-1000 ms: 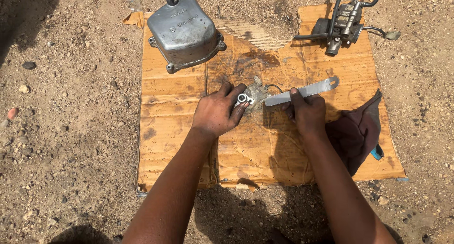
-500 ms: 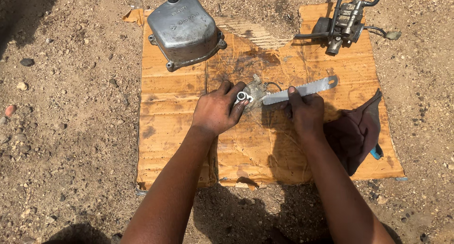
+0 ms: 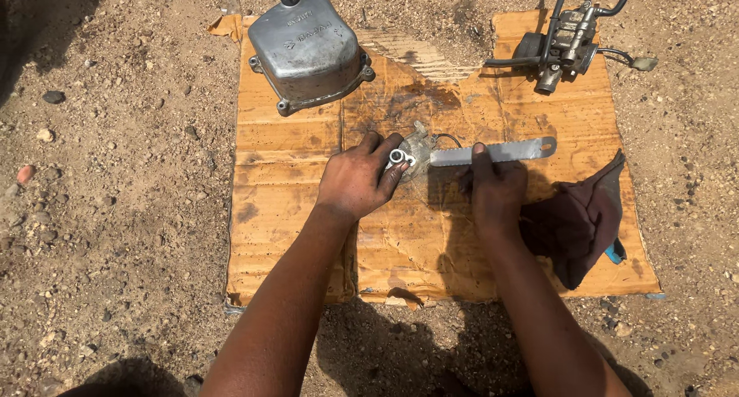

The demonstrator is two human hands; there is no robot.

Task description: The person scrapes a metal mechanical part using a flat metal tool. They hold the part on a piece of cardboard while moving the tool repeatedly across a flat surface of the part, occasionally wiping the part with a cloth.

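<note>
At the middle of the frame, on a stained sheet of cardboard [image 3: 292,235] laid over gravelly ground, our left hand [image 3: 356,183] closes over a small round metal part [image 3: 416,152], pinning it flat with the fingers curled about its near edge. Our right hand [image 3: 496,190] grips the near end of a flat metal blade [image 3: 493,152], forefinger stretched along it, the blade's tip touching the part. We judge the step in hand to be scraping or prying at the part's face; the next move seems to call for steady pressure with the blade kept low while the left hand stops the part from sliding. A grey metal engine cover [image 3: 308,50] sits at the upper left, a carburettor-like assembly [image 3: 566,43] at the upper right, and a dark rag [image 3: 581,224] lies just beside our right wrist.
</note>
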